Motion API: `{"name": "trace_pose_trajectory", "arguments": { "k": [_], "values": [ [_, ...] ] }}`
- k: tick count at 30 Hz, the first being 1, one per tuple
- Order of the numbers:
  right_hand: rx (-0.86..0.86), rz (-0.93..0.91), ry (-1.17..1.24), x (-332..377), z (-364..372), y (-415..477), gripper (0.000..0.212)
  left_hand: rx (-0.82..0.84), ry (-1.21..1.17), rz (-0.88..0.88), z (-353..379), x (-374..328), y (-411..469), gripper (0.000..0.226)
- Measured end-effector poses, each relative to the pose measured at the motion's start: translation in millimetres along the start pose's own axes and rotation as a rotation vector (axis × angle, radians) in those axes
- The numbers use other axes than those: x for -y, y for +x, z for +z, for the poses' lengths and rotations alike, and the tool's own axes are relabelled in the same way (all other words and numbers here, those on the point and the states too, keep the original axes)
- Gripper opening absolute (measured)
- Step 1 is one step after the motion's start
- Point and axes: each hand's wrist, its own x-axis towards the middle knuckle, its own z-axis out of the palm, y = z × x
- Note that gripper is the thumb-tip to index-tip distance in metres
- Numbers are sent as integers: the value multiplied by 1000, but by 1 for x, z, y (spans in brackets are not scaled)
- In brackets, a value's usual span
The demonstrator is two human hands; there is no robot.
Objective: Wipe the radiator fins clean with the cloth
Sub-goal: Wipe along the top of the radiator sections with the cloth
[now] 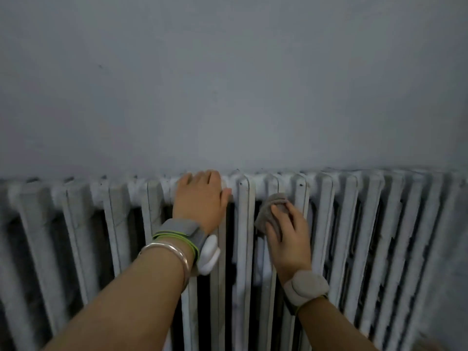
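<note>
Your forearms [126, 300] come up from the bottom edge, nearest the lens, the left one larger and lower in view.

Your right hand [287, 236] has the cloth [272, 211]. The grip is clenched on it, with the fingers bent over the bunched grey-brown fabric and the thumb lying on its left side. The cloth sits under your fingertips and pokes out above and to the left of them. It is pressed flat to the front of the fins [253, 224], just below the radiator's rounded top. A padded grey band [306, 287] wraps that wrist.

Your left hand [200, 198] is up and to the left, apart from the cloth with two fins between them. Its palm lies on the front of the radiator [354, 224] and its fingers hook over the top edge and out of sight behind it, so this grip is closed on the radiator itself. The thumb points right along the top bar. On that wrist you wear a grey strap [177, 230] edged in green, a white pod [209, 254] and a metal bangle [172, 252].

Beyond both hands the radiator runs the full width of the view, its pale upright fins separated by dark gaps. Above it is a plain grey wall [228, 84].
</note>
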Motion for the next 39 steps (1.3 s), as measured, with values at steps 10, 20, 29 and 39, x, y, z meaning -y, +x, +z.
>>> {"name": "trace_pose_trajectory", "arguments": {
  "k": [10,20,29,39],
  "values": [
    [97,15,12,2,-16,-32,26,100,19,30,-9,0,1,40],
    [37,9,186,65,-35,67,20,67,-123,-3,-20,39,-5,63],
    [372,73,-294,82,23,163,32,40,-39,-42,-16,62,-12,62],
    [771,153,-347,92,26,164,33,45,-23,-53,-12,61,-13,61]
  ]
}}
